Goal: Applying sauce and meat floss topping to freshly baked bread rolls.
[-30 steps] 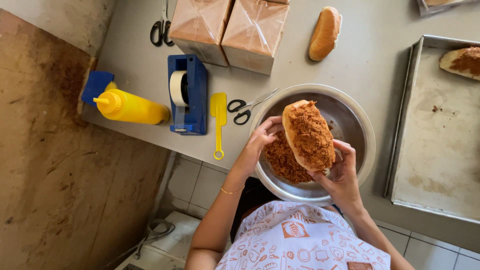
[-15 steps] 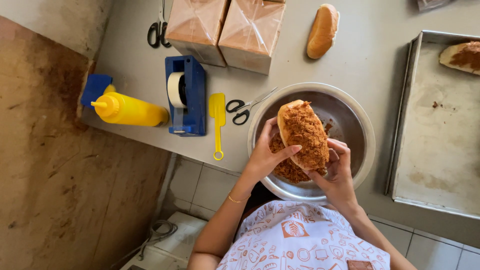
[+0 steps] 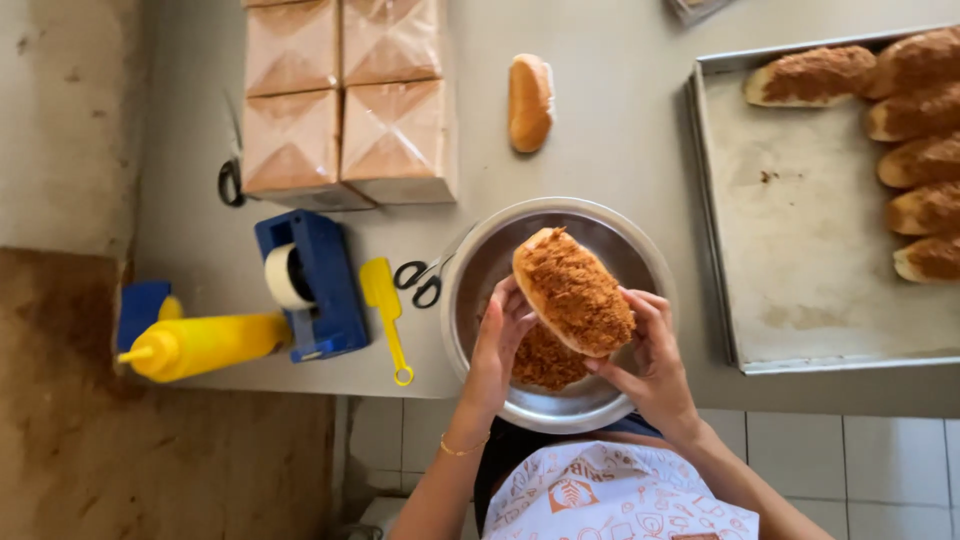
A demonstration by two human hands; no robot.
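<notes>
A long bread roll topped with brown shredded crumbs (image 3: 572,292) is held over a round metal bowl (image 3: 634,248). My left hand (image 3: 500,345) cups its lower left side and my right hand (image 3: 650,355) grips its right end. A heap of the same brown crumbs (image 3: 542,362) lies in the bowl below the roll.
A metal tray (image 3: 770,240) at the right holds several crumb-topped rolls (image 3: 925,150). A plain roll (image 3: 530,102) lies behind the bowl. Wrapped brown packs (image 3: 345,100), a blue tape dispenser (image 3: 305,285), black scissors (image 3: 420,280), a yellow spatula (image 3: 385,310) and a yellow squeeze bottle (image 3: 200,345) sit to the left.
The view has shifted, showing more of the tray with its rolls. My left hand has come up from the bowl onto the roll, so both hands hold it.
</notes>
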